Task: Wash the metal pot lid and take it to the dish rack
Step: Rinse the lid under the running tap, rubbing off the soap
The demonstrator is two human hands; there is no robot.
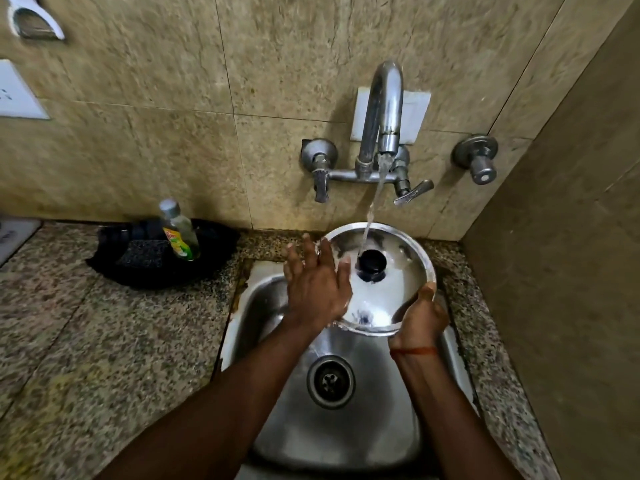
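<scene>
The round metal pot lid (394, 289) with a black knob is tilted over the steel sink (263, 306), its top side facing me. Water from the wall tap (386, 112) runs onto it near the knob. My right hand (420, 318) grips the lid's lower right rim from beneath. My left hand (317, 284) lies flat with fingers spread on the lid's left side, touching its wet surface. No dish rack is in view.
A black tray (207, 268) on the granite counter left of the sink holds a dish soap bottle (180, 232) and a dark scrub pad (143, 252). The sink drain (330, 381) is below my arms. A tiled wall closes the right side.
</scene>
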